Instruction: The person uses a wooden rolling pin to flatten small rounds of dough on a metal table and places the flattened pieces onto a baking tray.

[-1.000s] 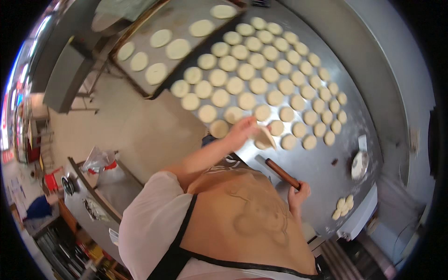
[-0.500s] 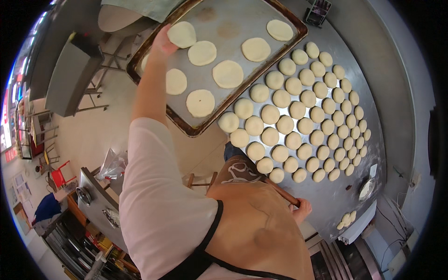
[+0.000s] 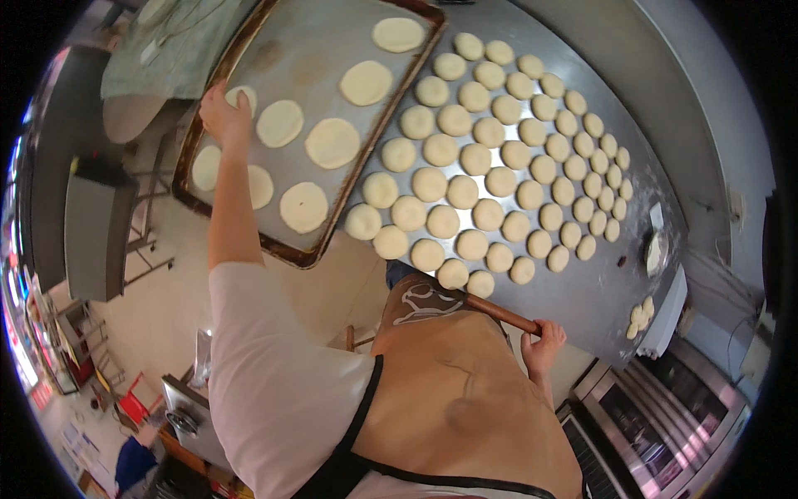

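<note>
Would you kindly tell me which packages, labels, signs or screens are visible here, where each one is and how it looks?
Printed motif on apron: just below the table edge, white line drawing on tan fabric.
Small white label or tag: on the steel table, right of the dough rounds, roughly rectangular.
Coloured signs or packages: far left rim, red and white, too blurred to describe.
No screens visible.

A pale flattened dough round (image 3: 242,96) lies at the baking tray's (image 3: 283,50) left edge; a wooden rolling pin (image 3: 499,313) rests at the table's near edge.
</note>
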{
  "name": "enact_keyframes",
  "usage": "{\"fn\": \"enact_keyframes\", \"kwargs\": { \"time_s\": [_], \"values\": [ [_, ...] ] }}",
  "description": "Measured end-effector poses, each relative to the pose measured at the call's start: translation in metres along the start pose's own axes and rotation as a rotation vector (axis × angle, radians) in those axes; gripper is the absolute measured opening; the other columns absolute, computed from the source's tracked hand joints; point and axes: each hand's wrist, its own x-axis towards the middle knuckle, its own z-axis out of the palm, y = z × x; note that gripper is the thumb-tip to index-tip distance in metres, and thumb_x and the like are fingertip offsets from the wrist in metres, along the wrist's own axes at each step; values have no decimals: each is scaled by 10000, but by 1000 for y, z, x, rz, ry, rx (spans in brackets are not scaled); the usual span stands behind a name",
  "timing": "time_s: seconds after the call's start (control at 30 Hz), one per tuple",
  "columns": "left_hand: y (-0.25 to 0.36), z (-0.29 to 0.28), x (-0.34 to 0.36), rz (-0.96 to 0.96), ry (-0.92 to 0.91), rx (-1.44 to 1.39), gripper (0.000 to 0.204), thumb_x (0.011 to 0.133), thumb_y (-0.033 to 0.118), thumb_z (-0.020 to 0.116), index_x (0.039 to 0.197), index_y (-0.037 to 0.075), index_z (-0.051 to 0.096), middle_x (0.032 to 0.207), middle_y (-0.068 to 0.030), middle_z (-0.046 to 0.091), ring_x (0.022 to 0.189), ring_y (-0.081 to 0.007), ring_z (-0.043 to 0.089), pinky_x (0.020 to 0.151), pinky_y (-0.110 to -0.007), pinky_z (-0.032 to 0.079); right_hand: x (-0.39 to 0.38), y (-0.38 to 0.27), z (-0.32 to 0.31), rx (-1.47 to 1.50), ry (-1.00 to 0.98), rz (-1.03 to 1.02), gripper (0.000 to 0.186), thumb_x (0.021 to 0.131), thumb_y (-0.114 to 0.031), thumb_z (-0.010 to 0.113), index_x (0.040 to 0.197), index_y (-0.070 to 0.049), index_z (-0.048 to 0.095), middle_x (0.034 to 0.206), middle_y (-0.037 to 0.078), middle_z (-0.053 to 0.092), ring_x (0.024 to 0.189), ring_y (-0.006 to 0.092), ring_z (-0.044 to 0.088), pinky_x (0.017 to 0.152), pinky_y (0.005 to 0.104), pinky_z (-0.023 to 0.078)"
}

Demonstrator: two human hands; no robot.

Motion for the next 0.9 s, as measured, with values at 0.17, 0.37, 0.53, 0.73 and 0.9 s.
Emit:
{"fn": "enact_keyframes", "kwargs": {
  "time_s": [0.17, 0.37, 0.53, 0.73, 0.9],
  "values": [
    [230, -60, -116, 445, -404, -600, 277, 771, 111, 725, 1042, 57, 713, 1079, -150, 722, 1028, -390, 653, 900, -503, 505, -9, 30, 12, 90, 38, -2, 315, 697, -148, 747, 997, -115, 660, 967, 77, 642, 980, 330, 588, 909, 454, 416],
    [424, -132, -369, 1001, -908, -853, 510, 810, 229, 784, 1266, 89, 602, 1063, -154, 688, 1014, -385, 661, 867, -483, 532, 24, 96, 43, 227, 123, -181, 350, 668, -194, 738, 1006, -130, 676, 991, 76, 652, 1001, 315, 594, 916, 467, 407],
    [472, -128, -478, 709, -1462, -431, 530, 876, 237, 739, 1345, 96, 536, 1058, -168, 695, 971, -405, 679, 800, -531, 524, 53, 164, 64, 369, 141, -361, 410, 692, -195, 750, 1088, -129, 666, 1102, 91, 652, 1087, 324, 589, 994, 485, 399],
    [484, -156, -549, 289, -1163, -345, 451, 951, 190, 637, 1354, 64, 477, 1074, -213, 674, 986, -429, 666, 813, -532, 534, 125, 198, 76, 610, 31, -247, 333, 861, -225, 714, 1143, -49, 683, 1157, 154, 657, 1091, 365, 628, 889, 504, 498],
    [493, -159, -578, 330, -1071, -380, 541, 947, 175, 622, 1435, 77, 409, 1124, -246, 669, 968, -438, 671, 800, -535, 543, 142, 129, 90, 367, 165, -9, 403, 909, -392, 699, 1094, -35, 673, 1083, 154, 662, 1021, 357, 652, 830, 496, 522]
  ]
}}
